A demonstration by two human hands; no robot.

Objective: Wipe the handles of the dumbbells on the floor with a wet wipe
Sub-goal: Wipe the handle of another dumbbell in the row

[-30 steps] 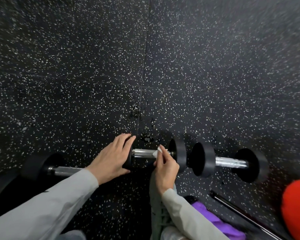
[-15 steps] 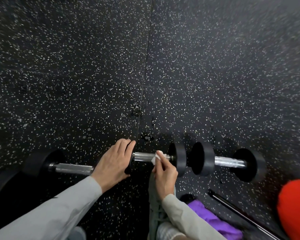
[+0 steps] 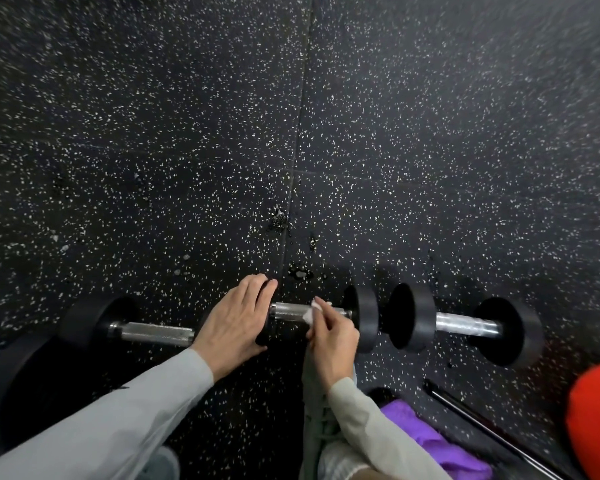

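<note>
Far left of the left hand, a dumbbell [image 3: 129, 327] lies on the speckled floor [image 3: 430, 150], its knurled handle [image 3: 156, 333] bare; its near end runs under the hand. Left hand [image 3: 234, 329] rests flat, fingers straight & together, on the black end weight btwn that handle and the mid dumbbell [image 3: 326, 315], covering most of it. Just right of those fingers, the mid dumbbell's handle [image 3: 288, 310] shows. Right hand [image 3: 333, 337] pinches a white wipe [image 3: 311, 312] against that handle, fingers curled round it, close to the right-end weight. Right of the right hand, almost touching the mid one end to end, a 3rd dumbbell [image 3: 465, 327] w/ shiny handle [image 3: 466, 325]. Below the right hand: grey shoe [image 3: 317, 420], purple cloth [image 3: 426, 441]. Further right, a dark bar [image 3: 482, 424] on the floor, then a red object [image 3: 594, 417] at the frame edge, can't tell what. Wet specks on the floor just above both hands.
</note>
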